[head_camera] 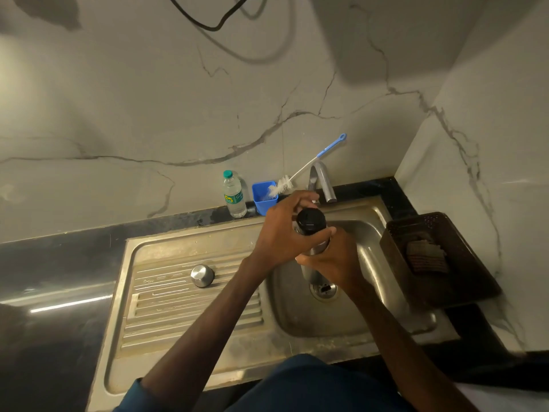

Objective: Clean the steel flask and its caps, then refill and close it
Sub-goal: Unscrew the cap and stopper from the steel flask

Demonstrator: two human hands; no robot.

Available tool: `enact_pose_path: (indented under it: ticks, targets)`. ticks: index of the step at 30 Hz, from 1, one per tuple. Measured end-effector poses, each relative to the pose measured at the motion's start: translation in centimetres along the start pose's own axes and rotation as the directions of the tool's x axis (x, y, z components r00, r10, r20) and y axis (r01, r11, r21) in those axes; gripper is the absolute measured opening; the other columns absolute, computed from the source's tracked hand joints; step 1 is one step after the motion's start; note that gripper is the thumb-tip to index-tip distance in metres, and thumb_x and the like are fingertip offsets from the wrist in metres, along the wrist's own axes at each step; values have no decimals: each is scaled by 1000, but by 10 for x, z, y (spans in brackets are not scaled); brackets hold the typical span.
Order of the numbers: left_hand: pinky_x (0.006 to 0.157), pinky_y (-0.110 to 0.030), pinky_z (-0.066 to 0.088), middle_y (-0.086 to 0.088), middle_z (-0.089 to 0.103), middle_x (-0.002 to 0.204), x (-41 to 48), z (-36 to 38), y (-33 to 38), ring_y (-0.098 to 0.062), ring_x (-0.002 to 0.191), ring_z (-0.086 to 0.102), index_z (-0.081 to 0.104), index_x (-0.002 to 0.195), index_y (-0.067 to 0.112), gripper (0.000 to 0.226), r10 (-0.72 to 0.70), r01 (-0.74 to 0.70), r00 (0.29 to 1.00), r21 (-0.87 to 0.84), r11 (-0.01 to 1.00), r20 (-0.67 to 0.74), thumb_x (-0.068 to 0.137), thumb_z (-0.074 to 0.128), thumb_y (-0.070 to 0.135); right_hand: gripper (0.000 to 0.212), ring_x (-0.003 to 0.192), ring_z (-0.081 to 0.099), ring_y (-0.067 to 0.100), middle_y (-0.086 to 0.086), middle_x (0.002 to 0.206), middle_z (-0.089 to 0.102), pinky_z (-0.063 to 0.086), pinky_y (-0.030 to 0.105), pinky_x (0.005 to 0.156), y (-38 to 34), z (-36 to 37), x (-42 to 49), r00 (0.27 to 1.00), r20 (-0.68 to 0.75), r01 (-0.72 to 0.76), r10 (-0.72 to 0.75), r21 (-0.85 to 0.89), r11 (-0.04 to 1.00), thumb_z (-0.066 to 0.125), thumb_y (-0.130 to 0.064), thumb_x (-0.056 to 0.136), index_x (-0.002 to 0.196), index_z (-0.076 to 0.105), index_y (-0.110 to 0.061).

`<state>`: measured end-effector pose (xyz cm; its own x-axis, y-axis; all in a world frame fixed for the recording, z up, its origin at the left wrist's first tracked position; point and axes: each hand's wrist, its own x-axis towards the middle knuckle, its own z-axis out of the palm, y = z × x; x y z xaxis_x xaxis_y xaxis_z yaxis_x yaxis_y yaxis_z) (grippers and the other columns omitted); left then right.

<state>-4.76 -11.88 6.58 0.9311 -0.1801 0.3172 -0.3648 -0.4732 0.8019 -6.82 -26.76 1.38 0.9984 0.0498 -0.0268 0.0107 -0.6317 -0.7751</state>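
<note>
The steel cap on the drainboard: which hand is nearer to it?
Left. The left hand grips the black cap on the flask, right of the steel cap; the right hand holds the flask farther right, over the basin.

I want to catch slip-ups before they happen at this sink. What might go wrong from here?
The flask hangs over the sink basin, the right hand gripping its body and the left hand gripping the black cap; a slip while twisting could drop it. The steel cap sits loose on the drainboard beside the left forearm, which might knock it. The brush leans out of the blue cup just behind the hands and could tip.
</note>
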Motion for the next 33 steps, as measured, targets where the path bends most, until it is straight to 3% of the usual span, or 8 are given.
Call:
enact_pose_path:
  ticks: [5, 8, 12, 15, 19, 29, 31, 33]
  targets:
    - [89, -33, 60, 14, 71, 102, 6, 13, 0, -9, 95, 67, 68, 114, 24, 49, -7, 9, 1000, 77, 997, -26, 80, 80, 59, 51, 75, 59, -8, -18, 92, 65, 48, 4, 75, -1, 5, -1, 1000, 20, 9, -10, 4, 1000, 97, -31, 66, 105, 68, -18]
    - [87, -37, 60, 16, 72, 99, 7, 18, 4, -7, 93, 67, 72, 107, 26, 43, -21, 25, 999, 101, 995, -36, 84, 74, 62, 58, 83, 63, -3, -16, 98, 68, 49, 11, 75, 2, 2, -1, 999, 47, -15, 11, 85, 996, 98, -22, 63, 108, 62, -28]
    - [100, -32, 56, 18, 67, 121, -1, 12, 5, -2, 114, 62, 65, 121, 26, 41, 21, -21, 1000, -32, 999, 13, 87, 77, 44, 46, 84, 60, 2, -15, 98, 64, 41, 5, 69, 0, 0, 2, 1000, 7, 16, -15, -18, 1000, 91, -33, 74, 112, 67, -24]
    - [104, -19, 48, 16, 62, 131, -6, 0, 0, 0, 126, 57, 56, 135, 28, 49, 30, -13, 989, -118, 993, 145, 90, 76, 24, 38, 83, 68, 6, -13, 89, 70, 53, 18, 75, 3, -5, 2, 1000, 1, 25, -25, -24, 999, 92, -28, 70, 99, 68, -29]
    - [96, -7, 45, 24, 61, 124, -5, -8, -5, 13, 118, 56, 56, 134, 31, 53, 21, -6, 986, -91, 996, 166, 88, 81, 27, 70, 83, 57, 4, -14, 94, 61, 54, 32, 85, 10, 6, 6, 997, -46, 54, -56, -50, 997, 66, -73, 74, 108, 70, -11]
    - [93, -15, 52, 29, 62, 112, -5, 11, 3, 1, 108, 63, 60, 117, 36, 47, 32, -32, 999, -33, 999, -5, 82, 73, 64, 50, 83, 61, 2, -11, 95, 66, 55, 25, 80, 5, 0, -3, 998, 40, 56, -55, -18, 998, 94, -27, 70, 108, 63, -21]
    - [97, -13, 48, 30, 60, 120, -7, 10, 3, 3, 113, 59, 57, 121, 37, 46, 29, -28, 999, -38, 999, 24, 84, 72, 60, 43, 76, 57, 1, -10, 90, 65, 54, 23, 77, 0, 1, -3, 997, -21, 73, -76, -108, 991, 78, -54, 84, 107, 64, -20]
    - [101, -13, 46, 25, 60, 128, -7, 4, 0, 5, 120, 56, 57, 129, 32, 48, 36, -31, 995, -49, 998, 91, 88, 75, 48, 67, 72, 54, 1, -5, 80, 66, 53, 20, 75, 10, 8, 2, 992, -95, 79, -80, -13, 997, 47, -77, 92, 101, 69, -14]
